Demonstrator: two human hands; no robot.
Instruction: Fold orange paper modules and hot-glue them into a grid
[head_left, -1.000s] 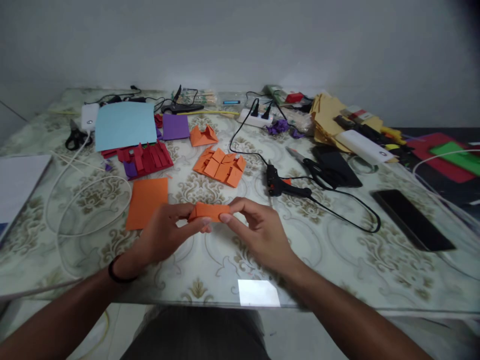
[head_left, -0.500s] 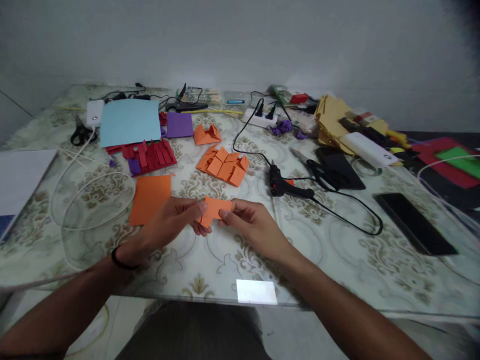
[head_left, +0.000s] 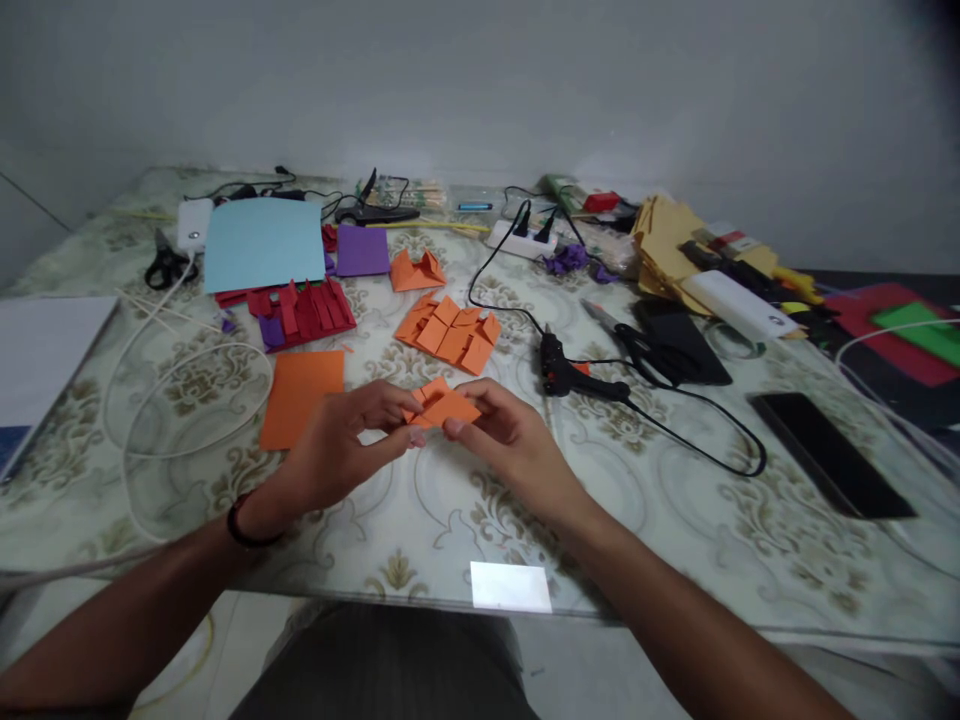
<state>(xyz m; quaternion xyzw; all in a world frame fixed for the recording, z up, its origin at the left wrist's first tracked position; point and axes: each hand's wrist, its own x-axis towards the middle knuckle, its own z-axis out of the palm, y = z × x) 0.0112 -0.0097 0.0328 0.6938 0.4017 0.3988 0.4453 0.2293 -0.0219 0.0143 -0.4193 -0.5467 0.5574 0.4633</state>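
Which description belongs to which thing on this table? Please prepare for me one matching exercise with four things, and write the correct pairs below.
Things
1. Glue gun
2. Light blue sheet
3. Power strip
4. Front-most folded orange paper

Descriptions
A. Has two black plugs in it
B. Held in the right hand, with the left hand at its edge
C. Black, with a pointed nozzle
D. Left of the purple sheet

Pairs: 1-C, 2-D, 3-A, 4-B

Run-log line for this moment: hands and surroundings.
left hand: touching folded orange paper | right hand: holding same piece | left side: flat orange sheet | right side: glue gun | beyond: folded orange pieces
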